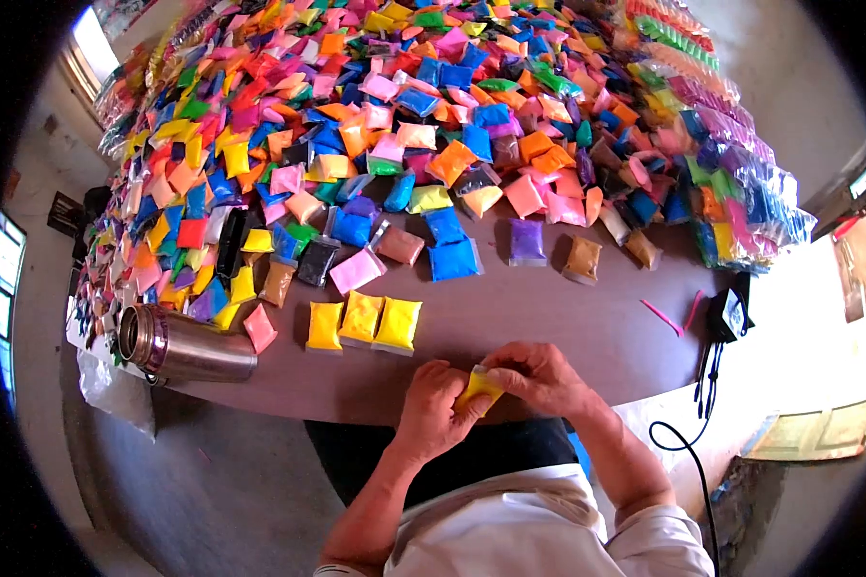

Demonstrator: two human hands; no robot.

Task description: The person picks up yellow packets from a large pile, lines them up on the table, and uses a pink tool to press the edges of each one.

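Close to my body, at the table's near edge, a small yellow packet (481, 387) with a clear plastic margin is between my hands. My left hand (429, 408) is closed around its lower left side. With fingers and thumb, my right hand (541, 377) pinches the clear upper end. Fingers cover part of the packet. Beyond my left hand lie three more yellow packets side by side: a left one (324, 326), a middle one (361, 318) and a right one (397, 324).
A large heap of colourful packets (433, 125) covers the back of the table (568, 327). An uncapped steel flask (197, 346) lies on its side at left. Strips of joined packets (751, 207) hang at right, near a black device (728, 315) with a cable and a pink strip (662, 317).
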